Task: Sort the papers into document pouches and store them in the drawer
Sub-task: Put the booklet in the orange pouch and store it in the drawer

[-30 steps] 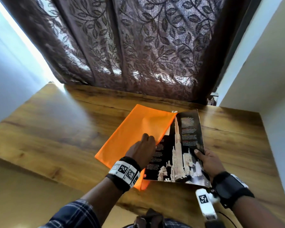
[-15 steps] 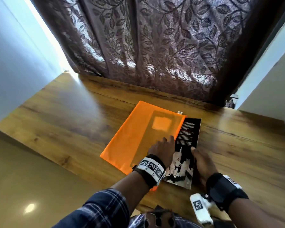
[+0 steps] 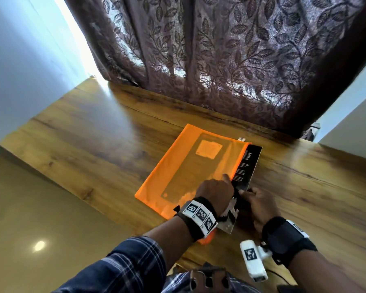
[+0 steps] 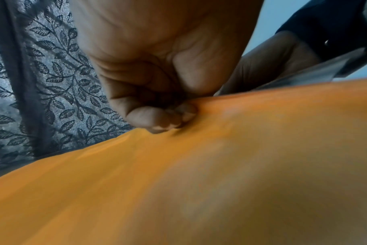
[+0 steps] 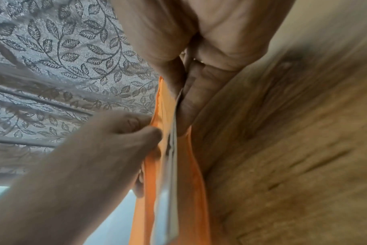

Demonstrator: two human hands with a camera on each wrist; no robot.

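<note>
1. The orange pouch lies flat on the wooden table, and since a second ago the dark brochure has slid mostly inside; one strip shows.
2. Your left hand pinches the pouch's open edge.
3. Your right hand grips the brochure's near end; one more push should seat it.

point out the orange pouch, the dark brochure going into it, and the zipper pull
orange pouch (image 3: 175, 166), head view, on its translucent top face.
dark brochure (image 3: 248, 163), head view, on the strip still outside.
zipper pull (image 3: 242, 139), head view, small pale tab at the far corner.
</note>
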